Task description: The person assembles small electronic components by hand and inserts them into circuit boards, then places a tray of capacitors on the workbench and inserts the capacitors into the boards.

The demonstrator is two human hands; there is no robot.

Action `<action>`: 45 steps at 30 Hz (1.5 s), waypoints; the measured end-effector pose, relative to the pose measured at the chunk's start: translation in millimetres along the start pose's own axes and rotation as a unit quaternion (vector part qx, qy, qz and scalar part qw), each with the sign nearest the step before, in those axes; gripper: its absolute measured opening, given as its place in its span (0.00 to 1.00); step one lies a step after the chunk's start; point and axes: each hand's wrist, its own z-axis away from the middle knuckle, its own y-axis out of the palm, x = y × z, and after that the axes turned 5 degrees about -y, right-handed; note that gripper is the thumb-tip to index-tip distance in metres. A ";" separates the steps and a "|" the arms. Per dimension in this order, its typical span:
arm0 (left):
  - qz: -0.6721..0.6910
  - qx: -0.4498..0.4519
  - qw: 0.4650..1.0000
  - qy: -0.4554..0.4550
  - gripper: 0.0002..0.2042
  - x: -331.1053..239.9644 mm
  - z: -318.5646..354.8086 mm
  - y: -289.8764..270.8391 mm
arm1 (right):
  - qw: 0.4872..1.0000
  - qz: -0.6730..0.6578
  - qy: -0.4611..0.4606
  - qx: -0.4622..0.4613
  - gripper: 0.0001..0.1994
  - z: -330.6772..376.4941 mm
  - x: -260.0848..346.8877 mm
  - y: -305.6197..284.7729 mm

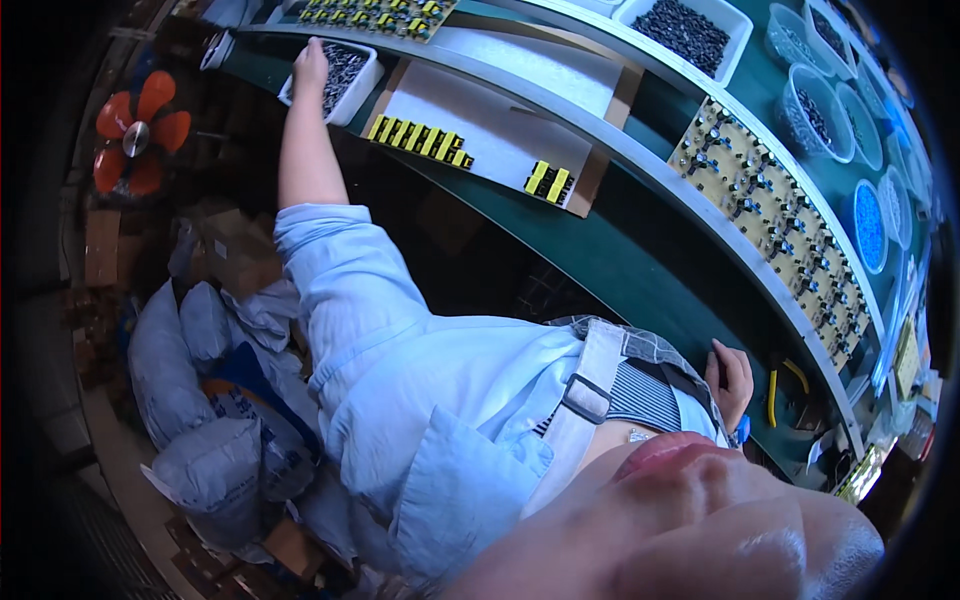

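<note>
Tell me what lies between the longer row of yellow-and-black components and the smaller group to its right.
Nothing but a bare stretch of white surface lies between the longer row and the smaller group, as the head view shows.

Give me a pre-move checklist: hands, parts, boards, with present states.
1. Left hand at the rectangular white plastic bin: ok.
2. Small dark parts in that bin: ok, visible.
3. Left hand's grip: cannot tell from this angle.
4. Right hand clear of the yellow curved handles: ok, gap visible.
5. Yellow-and-black rectangular components in one group: not ok, two separate groups.
6. Part seating on the long tan circuit board: cannot tell, too small.
</note>
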 end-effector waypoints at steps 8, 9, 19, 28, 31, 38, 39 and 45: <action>-0.315 0.024 0.926 0.206 0.21 -89.2 -35.6 13.9 | 0.988 0.096 -0.045 -0.108 0.12 -4.7 0.9 20.3; -0.313 0.020 0.905 0.287 0.21 -113.3 -41.0 31.1 | 0.988 0.110 -0.019 -0.108 0.12 -7.0 -0.2 20.4; -0.366 0.280 0.759 0.460 0.19 -193.2 -50.5 265.8 | 0.984 0.152 0.001 -0.089 0.12 -13.8 5.6 15.9; -0.414 0.156 0.879 0.176 0.12 -238.5 13.9 267.9 | 0.979 0.172 -0.008 -0.106 0.10 -3.9 9.9 22.0; -0.104 0.366 0.892 0.245 0.06 -218.5 -58.5 199.4 | 0.976 0.181 -0.009 -0.121 0.10 1.6 13.3 23.9; -0.354 0.091 0.861 0.353 0.20 -224.6 -28.4 143.6 | 0.986 0.140 -0.011 -0.093 0.10 -12.5 8.2 15.8; -0.361 0.075 0.838 0.402 0.19 -229.3 -14.0 117.5 | 0.986 0.137 -0.005 -0.095 0.10 -11.0 8.0 13.8; -0.244 0.073 0.795 0.550 0.11 -242.4 132.6 17.9 | 0.997 -0.017 -0.022 -0.067 0.14 -32.3 11.6 -9.8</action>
